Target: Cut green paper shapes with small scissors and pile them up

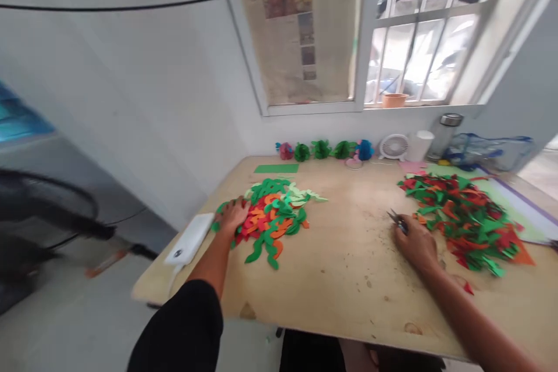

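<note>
My left hand [234,215] lies on the left edge of a heap of cut-out paper shapes [272,215], green, orange, red and pale green, some wavy. Its fingers rest on the heap slightly apart, and I see nothing lifted in them. At the right, my right hand [416,243] is closed around small scissors [397,221], whose blades point up and left just above the table. Beside that hand is a larger pile of red, green and orange paper scraps [468,218].
A white power bank [189,239] with a cable lies near the table's [331,279] left edge. Green paper [276,168] and several folded paper figures [321,149] line the back, with a small fan [394,146], a glass bottle [444,136] and a clear pouch [492,150].
</note>
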`<state>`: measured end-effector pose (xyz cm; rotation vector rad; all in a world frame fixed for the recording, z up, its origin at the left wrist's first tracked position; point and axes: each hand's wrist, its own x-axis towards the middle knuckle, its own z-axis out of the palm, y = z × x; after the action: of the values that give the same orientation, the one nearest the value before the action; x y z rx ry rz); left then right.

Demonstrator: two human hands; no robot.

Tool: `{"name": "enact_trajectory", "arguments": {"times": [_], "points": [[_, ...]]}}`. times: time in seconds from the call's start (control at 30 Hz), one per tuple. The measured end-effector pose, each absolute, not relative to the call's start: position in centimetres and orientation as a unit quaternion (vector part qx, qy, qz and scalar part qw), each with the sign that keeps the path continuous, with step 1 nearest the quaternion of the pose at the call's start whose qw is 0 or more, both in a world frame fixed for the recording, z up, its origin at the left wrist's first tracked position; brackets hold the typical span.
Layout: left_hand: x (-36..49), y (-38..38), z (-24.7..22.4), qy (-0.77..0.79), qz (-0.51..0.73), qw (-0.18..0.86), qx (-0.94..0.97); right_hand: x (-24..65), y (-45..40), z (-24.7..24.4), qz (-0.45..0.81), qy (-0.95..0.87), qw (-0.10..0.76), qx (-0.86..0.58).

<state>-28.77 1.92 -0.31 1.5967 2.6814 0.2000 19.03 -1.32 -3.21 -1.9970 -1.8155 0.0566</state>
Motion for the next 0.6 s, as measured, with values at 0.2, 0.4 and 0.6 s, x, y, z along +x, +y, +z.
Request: {"name": "enact_trajectory", "arguments": {"times": [0.2, 0.4, 0.6], "points": [[-25.6, 3.0, -3.4, 0.824, 0.07, -0.012, 0.563, 18.5, -1.2, -2.6, 0.044, -0.648, 0.216, -0.729], [-19.7, 1.4, -4.3, 0.766, 0.083, 0.008, 0.637, 18.5, -1.5, -2.4, 0.053, -0.653, 0.226, -0.721], [-17.8, 1.9, -2.9, 0.749, 0.159, -0.017, 0.644, 19.1, -1.1, -3.3, 0.054, -0.651, 0.222, -0.724]]}}
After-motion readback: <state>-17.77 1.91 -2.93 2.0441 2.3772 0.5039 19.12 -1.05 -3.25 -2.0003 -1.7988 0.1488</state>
